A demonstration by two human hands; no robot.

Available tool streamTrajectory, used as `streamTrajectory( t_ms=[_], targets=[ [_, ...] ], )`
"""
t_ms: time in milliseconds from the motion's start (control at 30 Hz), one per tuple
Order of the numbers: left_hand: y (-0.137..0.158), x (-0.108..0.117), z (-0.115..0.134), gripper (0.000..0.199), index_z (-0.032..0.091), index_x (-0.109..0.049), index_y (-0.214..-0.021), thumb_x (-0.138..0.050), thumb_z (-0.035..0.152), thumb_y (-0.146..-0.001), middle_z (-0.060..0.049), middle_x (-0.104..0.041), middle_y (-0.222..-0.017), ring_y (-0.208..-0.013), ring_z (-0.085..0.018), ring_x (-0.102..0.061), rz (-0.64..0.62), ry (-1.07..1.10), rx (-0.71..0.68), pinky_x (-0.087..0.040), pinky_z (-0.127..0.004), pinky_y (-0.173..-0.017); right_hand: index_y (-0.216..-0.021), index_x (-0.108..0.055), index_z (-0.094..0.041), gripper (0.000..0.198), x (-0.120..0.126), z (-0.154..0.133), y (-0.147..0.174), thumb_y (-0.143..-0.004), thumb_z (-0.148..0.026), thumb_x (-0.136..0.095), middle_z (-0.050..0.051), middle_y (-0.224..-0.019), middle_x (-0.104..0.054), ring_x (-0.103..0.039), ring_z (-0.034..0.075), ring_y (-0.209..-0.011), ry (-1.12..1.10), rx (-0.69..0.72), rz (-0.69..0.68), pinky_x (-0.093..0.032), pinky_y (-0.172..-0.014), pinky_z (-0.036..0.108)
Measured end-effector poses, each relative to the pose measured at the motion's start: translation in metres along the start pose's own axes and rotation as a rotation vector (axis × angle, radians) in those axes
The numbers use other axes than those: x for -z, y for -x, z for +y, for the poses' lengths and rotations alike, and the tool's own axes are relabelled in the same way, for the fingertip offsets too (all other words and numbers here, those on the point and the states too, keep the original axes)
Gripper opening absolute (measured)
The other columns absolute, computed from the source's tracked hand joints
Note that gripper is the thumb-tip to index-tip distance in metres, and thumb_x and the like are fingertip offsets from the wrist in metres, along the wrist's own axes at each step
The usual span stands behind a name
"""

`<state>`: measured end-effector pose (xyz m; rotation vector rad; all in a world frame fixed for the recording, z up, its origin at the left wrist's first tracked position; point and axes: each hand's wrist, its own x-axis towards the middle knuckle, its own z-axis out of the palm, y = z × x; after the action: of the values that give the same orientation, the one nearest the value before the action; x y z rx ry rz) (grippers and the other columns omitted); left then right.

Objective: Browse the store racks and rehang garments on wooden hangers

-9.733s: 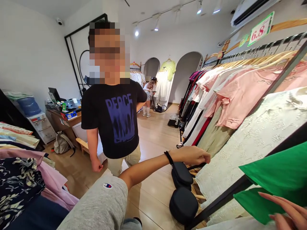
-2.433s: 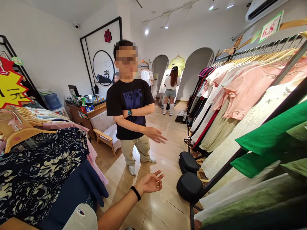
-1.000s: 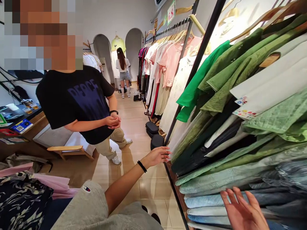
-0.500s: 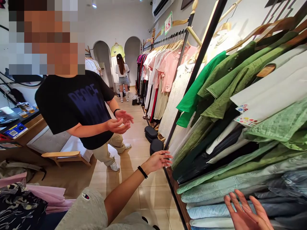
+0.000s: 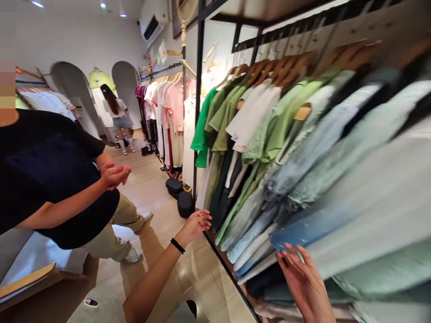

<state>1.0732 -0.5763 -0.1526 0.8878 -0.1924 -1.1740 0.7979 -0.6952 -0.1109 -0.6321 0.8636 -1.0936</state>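
I stand before a rack of hanging clothes (image 5: pixel 289 148) in green, white and pale blue on wooden hangers. My left hand (image 5: pixel 195 224), a black band on its wrist, is held out open near the black upright post (image 5: pixel 198 112) of the rack, holding nothing. My right hand (image 5: pixel 305 282) is raised at the lower right, fingers apart, close to the hems of the blue and white garments (image 5: pixel 266 251); whether it touches them I cannot tell.
A person in a black T-shirt (image 5: pixel 50 175) and beige trousers stands at the left, hands clasped. Two black cases (image 5: pixel 180 195) lie on the floor by the rack's foot. Another person (image 5: pixel 116 119) stands far back by the arches. A wooden bench (image 5: pixel 27 278) is at the lower left.
My view has swung right along the rack, and both my hands moved with it. The person in black brought their hands together.
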Motion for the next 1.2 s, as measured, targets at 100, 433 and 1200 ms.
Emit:
streamTrajectory(
  t_ms=[100, 433, 1200],
  targets=[
    [0.009, -0.023, -0.019, 0.029, 0.016, -0.067, -0.087, -0.068, 0.007, -0.059, -0.001, -0.070, -0.076, -0.058, -0.011, -0.062, -0.022, -0.051, -0.004, -0.047, -0.023, -0.059, -0.082, -0.075, -0.025, 0.054, 0.030, -0.023, 0.019, -0.035, -0.030, -0.101, 0.000, -0.091, -0.074, -0.068, 0.012, -0.074, -0.001, 0.060, -0.004, -0.061, -0.075, 0.026],
    [0.084, -0.146, -0.173, 0.017, 0.013, -0.065, -0.085, -0.071, 0.011, -0.069, -0.002, -0.070, -0.075, -0.055, -0.009, -0.062, -0.134, -0.199, 0.039, -0.046, -0.021, -0.058, -0.083, -0.076, -0.023, 0.051, 0.206, -0.118, 0.091, -0.043, -0.040, -0.102, 0.002, -0.087, -0.074, -0.068, 0.013, -0.076, 0.149, 0.215, -0.003, -0.060, -0.075, 0.023],
    [0.143, -0.487, -0.176, 0.040, 0.018, -0.056, -0.124, -0.076, 0.032, -0.093, -0.018, -0.062, -0.132, -0.126, -0.030, -0.056, -0.246, -1.024, -1.121, -0.043, -0.040, -0.108, -0.141, -0.046, -0.018, 0.074, 0.236, -0.274, 0.114, -0.082, -0.054, -0.071, 0.019, -0.138, -0.052, -0.053, 0.034, -0.128, 0.857, 1.220, 0.481, -0.048, -0.103, 0.049]
  ],
)
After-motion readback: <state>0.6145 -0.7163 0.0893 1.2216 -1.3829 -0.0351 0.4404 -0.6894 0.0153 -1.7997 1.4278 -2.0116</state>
